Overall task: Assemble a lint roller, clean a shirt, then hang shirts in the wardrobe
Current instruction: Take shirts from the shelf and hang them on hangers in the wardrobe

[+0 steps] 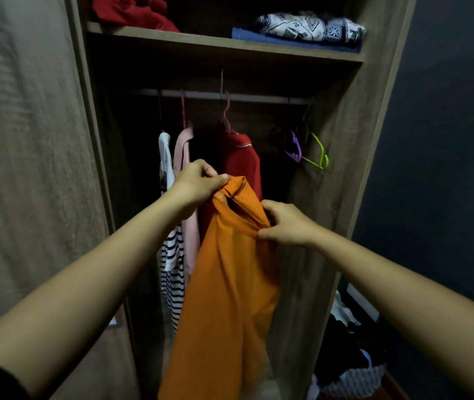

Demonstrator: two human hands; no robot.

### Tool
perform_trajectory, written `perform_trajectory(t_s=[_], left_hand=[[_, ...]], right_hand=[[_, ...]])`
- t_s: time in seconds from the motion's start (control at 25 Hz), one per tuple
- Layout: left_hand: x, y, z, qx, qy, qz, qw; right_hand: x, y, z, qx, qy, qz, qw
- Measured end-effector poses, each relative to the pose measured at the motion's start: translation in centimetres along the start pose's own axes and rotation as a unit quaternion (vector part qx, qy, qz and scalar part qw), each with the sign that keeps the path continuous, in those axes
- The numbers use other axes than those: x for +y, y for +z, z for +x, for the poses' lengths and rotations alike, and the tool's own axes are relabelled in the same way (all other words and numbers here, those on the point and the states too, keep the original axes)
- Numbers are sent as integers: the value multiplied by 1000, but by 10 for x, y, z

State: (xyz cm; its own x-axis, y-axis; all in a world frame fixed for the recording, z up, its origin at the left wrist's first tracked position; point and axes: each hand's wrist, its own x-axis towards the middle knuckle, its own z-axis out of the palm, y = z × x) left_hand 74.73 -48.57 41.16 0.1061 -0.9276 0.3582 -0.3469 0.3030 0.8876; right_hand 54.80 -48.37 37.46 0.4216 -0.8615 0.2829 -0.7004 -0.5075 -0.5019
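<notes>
Fingers (218,178) of your left hand (194,183) and right hand (286,225) pinch the orange shirt (224,284) at its collar, before the open wardrobe (342,145) (wood-grain); beyond hang a red shirt (241,160), rail (244,96), dark wall (438,140).

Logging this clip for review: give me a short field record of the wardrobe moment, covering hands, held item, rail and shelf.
left hand: gripping the top of the orange shirt
right hand: pinching the shirt's collar edge
rail: red shirt, pink garment and striped garment hanging
spare hangers: purple and green, at right, bare
shelf: folded red, blue and patterned cloth
orange shirt on rail: not yet
</notes>
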Motion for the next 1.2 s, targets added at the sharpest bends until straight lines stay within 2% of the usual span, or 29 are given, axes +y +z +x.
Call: perform_trajectory(t_s=[0.12,0.2,0.32,0.36,0.48,0.52,0.6,0.68,0.76,0.84,0.92,0.96,1.0,1.08,1.12,1.16,1.2], left_hand=[[-3,-8,-11,-19,-35,-91,995],[-5,-7,-19,-40,-52,-92,994],[-14,-6,-27,-50,-70,-89,992],[-19,-7,-30,-48,-61,-61,995],[-45,-6,-39,-7,-5,145,989],[-55,-3,-42,-1,-8,165,986],[-67,9,-46,-19,-27,219,975],[-71,16,-49,-35,0,332,943],[-72,16,-50,-29,75,371,925],[-71,14,-53,-59,198,362,909],[-72,11,-51,-134,302,349,877],[-74,11,-51,-152,312,328,879],[-78,11,-49,-137,293,295,899],[-86,7,-40,-19,208,240,948],[-87,3,-35,28,177,239,954],[-89,-3,-29,37,167,254,952],[-89,-9,-25,4,169,263,950]], right_hand=[[5,-12,2,13,44,-10,999],[2,-14,2,30,26,-60,997],[-4,-16,-1,8,3,-85,996],[-3,-18,0,12,3,-111,994],[-1,-24,1,26,11,-266,964],[-2,-23,-1,23,14,-287,957],[-1,-17,-5,26,23,-244,969],[3,-13,-6,49,63,-146,986],[8,-10,-4,75,122,-10,990],[8,-7,0,119,156,57,979],[4,-10,2,141,129,39,981],[3,-11,2,148,93,20,984],[2,-12,0,155,51,9,987],[0,-14,-6,150,-44,-8,988],[-1,-14,-9,127,-88,-26,988],[0,-15,-10,90,-122,-51,987],[2,-18,-9,47,-138,-78,986]])
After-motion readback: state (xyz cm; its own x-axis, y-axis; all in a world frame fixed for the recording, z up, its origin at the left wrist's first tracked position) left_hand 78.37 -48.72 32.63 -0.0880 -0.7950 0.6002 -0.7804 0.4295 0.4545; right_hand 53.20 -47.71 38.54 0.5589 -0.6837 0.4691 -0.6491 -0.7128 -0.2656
